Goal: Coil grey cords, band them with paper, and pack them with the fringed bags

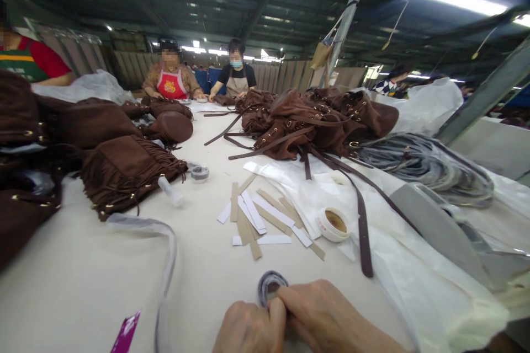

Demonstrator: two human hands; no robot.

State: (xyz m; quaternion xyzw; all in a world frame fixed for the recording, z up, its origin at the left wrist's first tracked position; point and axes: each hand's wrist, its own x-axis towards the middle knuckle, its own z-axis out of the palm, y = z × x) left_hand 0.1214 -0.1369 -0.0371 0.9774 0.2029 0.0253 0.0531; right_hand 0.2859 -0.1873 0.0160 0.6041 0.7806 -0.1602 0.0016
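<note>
At the near edge of the table, a small coil of dark strap [272, 278] in clear plastic wrap stands upright between my hands. My left hand [250, 326] is closed at its near left side, thumb against it. From the right, my right hand [327, 311] pinches the same coil, its fingertips meeting my left thumb. What lies under the fingers is hidden. A long plastic-wrapped strap [169, 265] curves across the table to the left. Beyond the coil lie loose white and tan paper strips [259, 215] and a roll of tape [333, 224].
Brown fringed bags [128, 171] are heaped on the left, more brown bags [310, 116] at the back centre. Another wrapped coil [199, 172] sits mid-table. Bundled wrapped straps [426, 168] and plastic sheeting [414, 265] lie right. Co-workers [235, 74] work at the far end.
</note>
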